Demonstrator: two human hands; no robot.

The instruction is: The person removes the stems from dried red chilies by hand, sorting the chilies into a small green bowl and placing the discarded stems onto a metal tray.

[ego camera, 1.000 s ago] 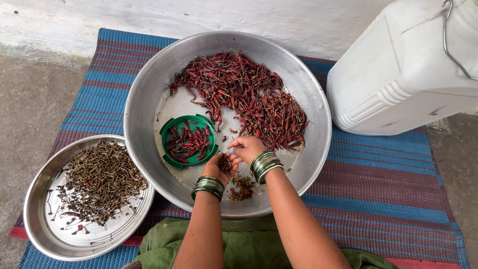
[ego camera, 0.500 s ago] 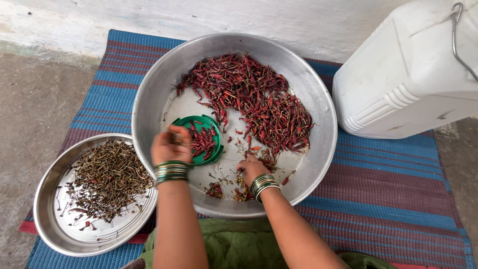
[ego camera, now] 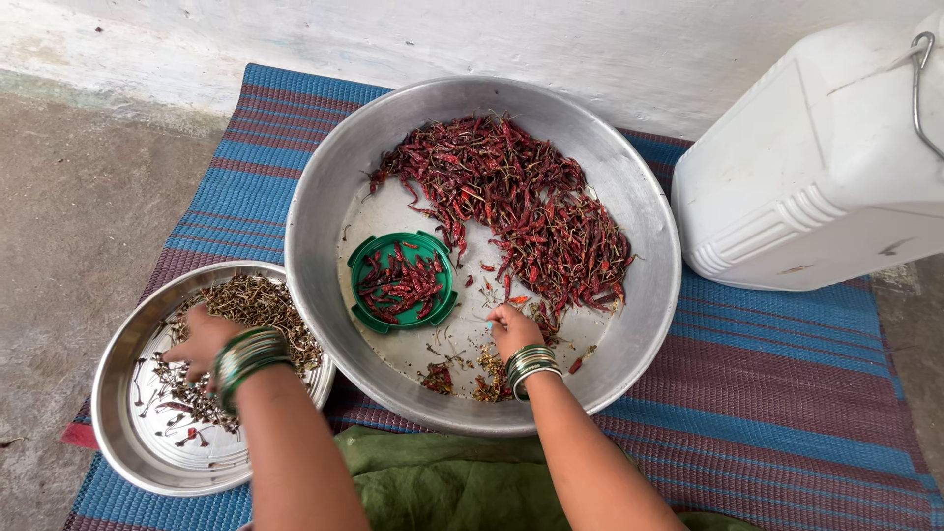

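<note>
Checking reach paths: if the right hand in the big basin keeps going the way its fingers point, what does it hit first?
The right hand points up and away over the large steel basin. It would probably meet the pile of dried red chillies first; loose chillies lie just ahead.

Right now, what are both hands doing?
Left hand: over the stems in the small pan, grip unclear.
Right hand: fingers pinched among chillies, contents unclear.

Striped woven mat (ego camera: 787,393) in blue and maroon bands, spread flat over bare grey concrete floor (ego camera: 69,226) against a whitewashed wall. Resting directly on it: a large round steel basin (ego camera: 324,236), a smaller shallow steel plate (ego camera: 128,433) touching the basin's lower left rim, and a white plastic jerrycan (ego camera: 816,177) at the right. Rumpled green cloth (ego camera: 442,482) at the near edge, probably on the mat too.
</note>
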